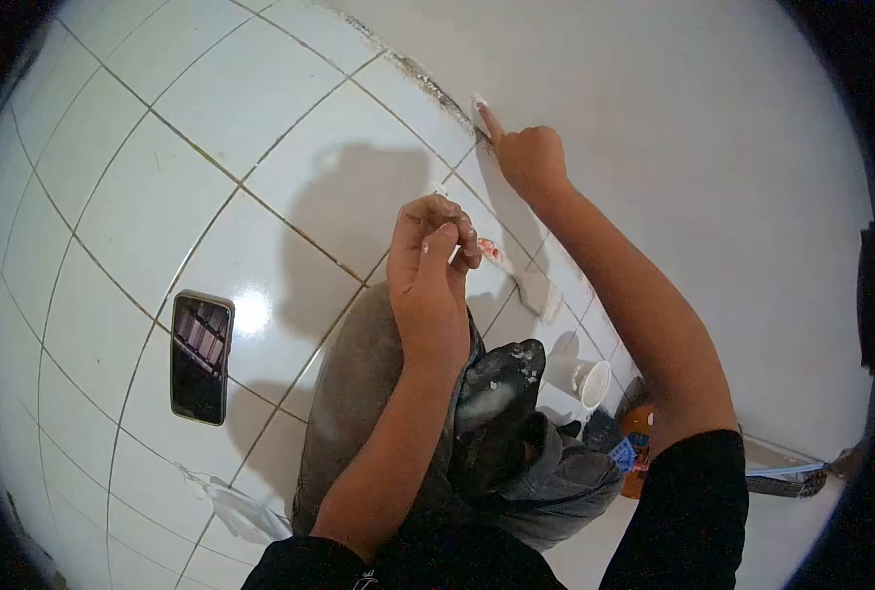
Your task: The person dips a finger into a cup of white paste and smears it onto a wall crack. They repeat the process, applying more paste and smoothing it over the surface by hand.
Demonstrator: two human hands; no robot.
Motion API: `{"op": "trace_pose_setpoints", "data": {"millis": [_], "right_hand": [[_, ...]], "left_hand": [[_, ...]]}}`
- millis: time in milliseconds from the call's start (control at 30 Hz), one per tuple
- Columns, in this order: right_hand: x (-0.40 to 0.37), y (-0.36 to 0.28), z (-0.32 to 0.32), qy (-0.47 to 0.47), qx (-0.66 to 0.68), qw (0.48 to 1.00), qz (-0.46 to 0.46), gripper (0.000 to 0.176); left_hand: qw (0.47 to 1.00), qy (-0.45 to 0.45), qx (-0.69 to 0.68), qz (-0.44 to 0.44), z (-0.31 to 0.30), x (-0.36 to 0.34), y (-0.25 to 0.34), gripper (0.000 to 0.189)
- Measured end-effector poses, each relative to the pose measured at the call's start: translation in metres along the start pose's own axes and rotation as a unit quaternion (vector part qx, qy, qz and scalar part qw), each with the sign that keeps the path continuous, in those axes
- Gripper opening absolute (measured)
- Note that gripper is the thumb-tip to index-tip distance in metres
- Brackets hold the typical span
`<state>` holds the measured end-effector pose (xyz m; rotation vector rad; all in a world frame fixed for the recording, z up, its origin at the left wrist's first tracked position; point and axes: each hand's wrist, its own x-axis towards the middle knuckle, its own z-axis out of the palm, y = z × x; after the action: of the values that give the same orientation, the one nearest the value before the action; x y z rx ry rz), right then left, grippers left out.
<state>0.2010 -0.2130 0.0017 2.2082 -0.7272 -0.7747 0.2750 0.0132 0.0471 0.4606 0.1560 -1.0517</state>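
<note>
My right hand [531, 157] reaches to the foot of the white wall [673, 128]. Its index finger is stretched out, and the tip touches a white smear just above the joint with the floor; the other fingers are curled in. A dark, crumbly seam [422, 81] runs along that joint. My left hand [432, 251] hovers above my knee, its fingers bent inward and the thumb against them. White paste dots its fingertips; whatever lies inside the curl is hidden. Beside it on the floor rests a white, soft-looking packet or tube with red marks [536, 293].
A phone [201, 357] lies on the white tiled floor [290, 108] at left. Near my foot, a white cup [587, 382] lies tipped. An orange container [637, 425], a blue plastic piece [622, 453] and a dark brush-like object [786, 484] are at right. Clear plastic [242, 513] lies lower left.
</note>
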Motion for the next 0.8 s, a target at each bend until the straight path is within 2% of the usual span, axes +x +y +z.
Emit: {"op": "trace_pose_setpoints", "data": {"millis": [200,267,400,567,800], "right_hand": [[-0.011,-0.003,-0.026,0.040,0.027,0.999,-0.015,0.077],[-0.009,0.000,-0.034,0.042,0.051,0.998,-0.017,0.069],[0.005,0.002,-0.026,0.054,0.064,0.997,-0.003,0.070],[0.006,0.004,-0.011,0.065,-0.003,0.998,-0.019,0.078],[-0.013,0.015,-0.012,0.043,0.016,0.999,-0.027,0.079]], "left_hand": [[1.000,-0.007,0.008,0.002,-0.002,0.000,-0.003,0.014],[1.000,-0.012,0.010,0.001,-0.003,0.001,-0.003,0.013],[1.000,0.000,0.010,0.011,0.001,-0.001,-0.001,0.013],[1.000,0.006,0.010,0.000,0.001,-0.001,0.001,0.013],[1.000,0.009,0.004,-0.004,0.001,0.000,0.001,0.011]]}}
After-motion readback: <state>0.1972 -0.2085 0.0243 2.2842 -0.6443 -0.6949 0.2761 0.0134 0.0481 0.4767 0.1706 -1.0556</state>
